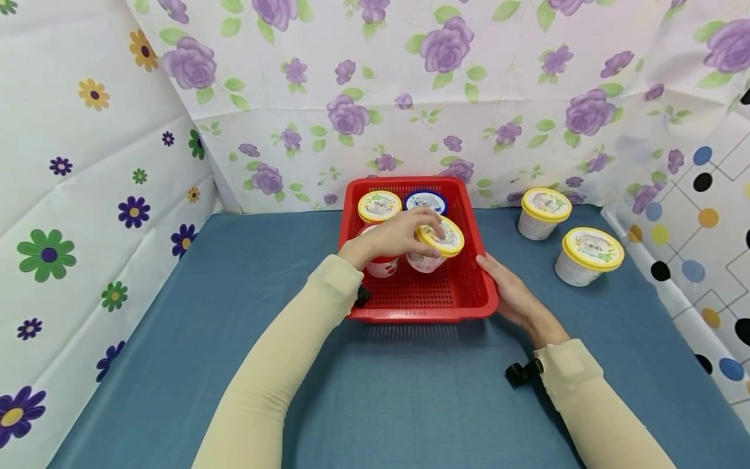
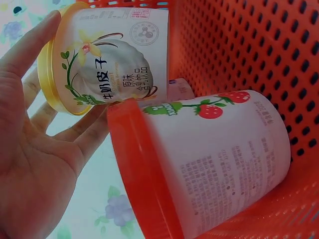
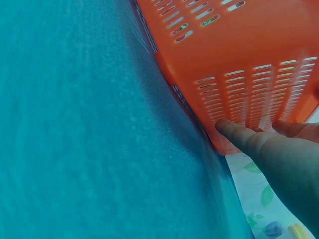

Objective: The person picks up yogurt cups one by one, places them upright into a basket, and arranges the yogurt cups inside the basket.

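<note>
My left hand (image 1: pixel 404 233) reaches into a red plastic basket (image 1: pixel 433 314) and grips a yellow-lidded cup (image 1: pixel 426 262) by its lid, thumb on one side and fingers on the other. In the left wrist view the cup (image 2: pixel 124 55) shows a vanilla flower print and leans close over a red-lidded cup (image 2: pixel 224 164) with strawberries on it. Behind them in the basket stand another yellow-lidded cup (image 1: pixel 379 206) and a blue-lidded cup (image 1: pixel 426 200). My right hand (image 1: pixel 515 293) touches the basket's right side, its fingers extended against the slotted wall (image 3: pixel 259 94).
Two more yellow-lidded cups (image 1: pixel 545 213) (image 1: pixel 588 256) stand upright on the blue cloth to the right of the basket. The blue-clothed table (image 1: pixel 410 397) meets a flowered backdrop (image 1: pixel 281 111) at the back and patterned sheets at both sides.
</note>
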